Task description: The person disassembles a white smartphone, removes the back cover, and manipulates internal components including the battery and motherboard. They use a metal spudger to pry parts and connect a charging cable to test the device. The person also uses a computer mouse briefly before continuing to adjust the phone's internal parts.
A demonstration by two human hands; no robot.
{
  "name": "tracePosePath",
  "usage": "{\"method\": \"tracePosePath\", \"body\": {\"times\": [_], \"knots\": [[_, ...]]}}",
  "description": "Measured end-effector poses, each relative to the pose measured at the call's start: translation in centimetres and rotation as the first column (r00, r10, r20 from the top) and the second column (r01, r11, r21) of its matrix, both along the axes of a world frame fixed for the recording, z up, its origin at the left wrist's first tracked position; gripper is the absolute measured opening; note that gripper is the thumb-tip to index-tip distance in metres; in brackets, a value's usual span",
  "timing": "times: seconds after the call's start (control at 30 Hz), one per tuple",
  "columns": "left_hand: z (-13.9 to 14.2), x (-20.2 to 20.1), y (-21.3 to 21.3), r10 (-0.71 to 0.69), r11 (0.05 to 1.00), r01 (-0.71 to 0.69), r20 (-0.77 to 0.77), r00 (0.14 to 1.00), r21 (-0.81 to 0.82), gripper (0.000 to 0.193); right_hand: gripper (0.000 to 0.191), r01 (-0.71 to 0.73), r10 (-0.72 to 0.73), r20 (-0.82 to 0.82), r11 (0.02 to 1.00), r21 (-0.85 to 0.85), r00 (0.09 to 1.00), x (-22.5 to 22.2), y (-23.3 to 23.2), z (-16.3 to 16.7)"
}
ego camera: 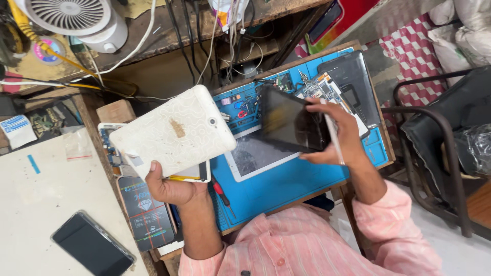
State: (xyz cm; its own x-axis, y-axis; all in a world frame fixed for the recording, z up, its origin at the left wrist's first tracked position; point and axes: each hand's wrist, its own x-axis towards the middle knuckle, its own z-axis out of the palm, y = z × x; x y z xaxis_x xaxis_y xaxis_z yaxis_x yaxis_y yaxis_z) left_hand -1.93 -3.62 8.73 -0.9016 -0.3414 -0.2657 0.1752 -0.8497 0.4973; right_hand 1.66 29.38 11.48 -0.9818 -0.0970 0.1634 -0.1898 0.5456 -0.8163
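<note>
I see the tablet already split: my left hand (171,186), at seven o'clock, clamps the white back cover (174,133) by its lower edge, lifted off the table. My right hand (335,135), at three o'clock, grips the dark screen panel (289,122) over the blue mat (286,184), tilted up. Reassembly looks undone.

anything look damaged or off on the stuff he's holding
Yes. The white back cover in the left hand has a brown, scuffed patch near its middle. The dark screen panel in the right hand is separated from it, and loose circuit boards lie on the blue mat.
</note>
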Motion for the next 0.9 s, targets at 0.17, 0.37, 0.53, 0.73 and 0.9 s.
{"method": "tracePosePath", "body": {"times": [0.17,0.37,0.53,0.73,0.9], "knots": [[-0.9,0.2,0.1,-0.104,0.995,0.104,-0.025,0.994,-0.002,0.078,0.094,-0.182,0.282,-0.134,0.85,0.494,0.95,-4.8,-2.5,0.4],[-3.5,0.6,0.9,-0.262,0.964,0.259,-0.055,0.963,-0.058,0.072,0.099,-0.399,0.454,-0.042,0.821,0.408,0.89,-8.3,-5.6,-0.7],[-5.4,1.5,2.2,-0.36,0.924,0.354,-0.012,0.933,-0.144,0.072,0.064,-0.395,0.473,-0.054,0.79,0.469,0.88,-8.1,-5.3,-1.7],[-5.3,1.6,3.4,-0.44,0.838,0.42,0.024,0.898,-0.349,0.064,0.032,-0.09,0.094,-0.037,0.991,0.095,0.995,-5.3,-2.2,-1.6],[-4.4,1.5,4.1,-0.517,0.794,0.473,-0.015,0.856,-0.383,0.062,0.024,0.109,-0.016,0.221,0.904,-0.413,0.975,-2.0,-0.1,-4.2]]}}
